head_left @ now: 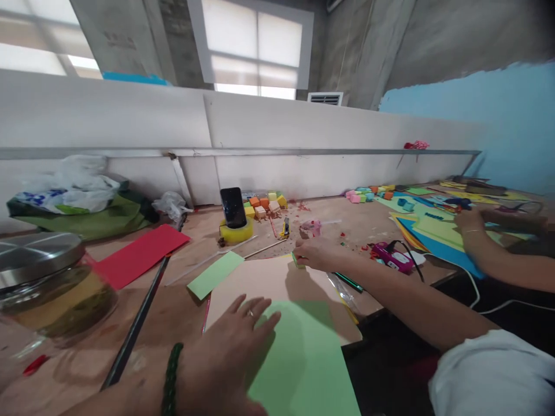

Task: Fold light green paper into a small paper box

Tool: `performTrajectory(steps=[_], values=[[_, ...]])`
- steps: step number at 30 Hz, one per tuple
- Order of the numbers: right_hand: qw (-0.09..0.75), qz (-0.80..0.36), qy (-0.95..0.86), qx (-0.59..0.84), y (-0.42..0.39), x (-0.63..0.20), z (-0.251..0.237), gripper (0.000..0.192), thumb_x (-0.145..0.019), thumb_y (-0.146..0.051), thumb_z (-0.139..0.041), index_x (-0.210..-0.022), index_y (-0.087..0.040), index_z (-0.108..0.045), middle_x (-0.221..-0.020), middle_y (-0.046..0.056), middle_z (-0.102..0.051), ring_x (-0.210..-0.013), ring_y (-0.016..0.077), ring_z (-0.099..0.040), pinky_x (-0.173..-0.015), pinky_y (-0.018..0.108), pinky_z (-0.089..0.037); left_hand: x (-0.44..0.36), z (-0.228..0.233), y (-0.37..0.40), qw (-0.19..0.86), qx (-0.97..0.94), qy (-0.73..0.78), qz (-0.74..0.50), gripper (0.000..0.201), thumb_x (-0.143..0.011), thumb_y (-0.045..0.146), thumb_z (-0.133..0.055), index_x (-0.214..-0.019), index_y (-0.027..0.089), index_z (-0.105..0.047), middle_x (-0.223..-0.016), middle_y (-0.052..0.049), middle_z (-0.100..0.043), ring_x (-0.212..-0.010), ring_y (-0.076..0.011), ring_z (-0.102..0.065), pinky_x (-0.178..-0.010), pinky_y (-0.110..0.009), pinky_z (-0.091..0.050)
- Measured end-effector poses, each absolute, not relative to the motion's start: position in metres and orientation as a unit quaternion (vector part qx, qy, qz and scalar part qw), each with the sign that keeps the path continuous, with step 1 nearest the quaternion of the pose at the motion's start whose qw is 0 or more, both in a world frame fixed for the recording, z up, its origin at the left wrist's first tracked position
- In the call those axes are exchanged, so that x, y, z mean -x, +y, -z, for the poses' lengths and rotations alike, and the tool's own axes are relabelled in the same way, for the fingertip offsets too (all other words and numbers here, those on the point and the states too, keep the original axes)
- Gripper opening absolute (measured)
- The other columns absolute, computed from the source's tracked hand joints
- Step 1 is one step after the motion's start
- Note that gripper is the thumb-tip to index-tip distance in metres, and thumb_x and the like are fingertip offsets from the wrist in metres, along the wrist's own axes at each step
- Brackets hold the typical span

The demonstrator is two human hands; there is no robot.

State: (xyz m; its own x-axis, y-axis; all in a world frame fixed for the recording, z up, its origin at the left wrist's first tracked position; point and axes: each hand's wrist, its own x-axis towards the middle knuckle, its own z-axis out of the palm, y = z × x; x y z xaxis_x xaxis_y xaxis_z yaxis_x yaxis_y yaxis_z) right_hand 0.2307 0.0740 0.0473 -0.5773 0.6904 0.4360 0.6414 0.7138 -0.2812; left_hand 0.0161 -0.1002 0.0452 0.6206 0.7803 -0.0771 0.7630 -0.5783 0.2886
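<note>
The left hand lies flat and unclenched on the near green paper sheet, while the right hand pinches a small green piece farther off.

The green sheet is cut off by the bottom edge.

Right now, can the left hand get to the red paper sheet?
Probably yes. The left hand lies flat on the green sheet; only a dark rod lies between it and the red paper, low enough to pass over.
</note>
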Motion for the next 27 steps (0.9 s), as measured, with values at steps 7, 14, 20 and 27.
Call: performTrajectory(steps=[7, 14, 20, 27], values=[[0.099, -0.061, -0.952, 0.282, 0.015, -0.257, -0.065, 0.060, -0.072, -0.046, -0.076, -0.120, -0.014, -0.059, -0.119, 0.013, -0.060, -0.111, 0.0264, -0.054, -0.095, 0.036, -0.041, -0.032, -0.037, -0.135, 0.135, -0.842, 0.510, 0.111, 0.078, -0.068, 0.014, -0.059, -0.143, 0.013, -0.039, -0.150, -0.021, -0.031, -0.140, -0.0368, -0.025, -0.112, -0.057, -0.024], [0.037, -0.164, -0.965, 0.202, -0.050, -0.271, -0.005, 0.082, -0.063, -0.038, -0.079, -0.136, -0.019, -0.047, -0.141, 0.017, -0.046, -0.130, 0.0343, -0.040, -0.108, 0.053, -0.027, -0.002, -0.030, -0.140, 0.074, -0.829, 0.554, -0.003, 0.061, -0.079, 0.023, -0.055, -0.139, 0.027, -0.047, -0.146, -0.016, -0.043, -0.134, -0.0363, -0.039, -0.107, -0.062, -0.030], [0.151, -0.167, -0.952, 0.207, -0.056, -0.260, 0.006, 0.031, -0.083, -0.003, -0.050, -0.103, -0.019, -0.067, -0.112, 0.009, -0.068, -0.108, 0.0202, -0.057, -0.095, 0.034, -0.045, -0.032, -0.023, -0.153, 0.066, -0.803, 0.592, -0.026, 0.063, -0.071, 0.031, -0.072, -0.130, 0.017, -0.055, -0.135, -0.021, -0.054, -0.125, -0.0395, -0.049, -0.104, -0.060, -0.036], [0.116, -0.270, -0.920, 0.259, -0.055, -0.259, -0.020, 0.013, -0.087, -0.014, -0.057, -0.084, -0.020, -0.068, -0.095, 0.004, -0.068, -0.097, 0.0176, -0.057, -0.084, 0.026, -0.046, -0.043, 0.005, -0.149, 0.124, -0.762, 0.596, -0.220, 0.027, -0.090, 0.013, -0.039, -0.078, 0.020, -0.063, -0.091, -0.007, -0.064, -0.080, -0.0179, -0.065, -0.071, -0.027, -0.052]])
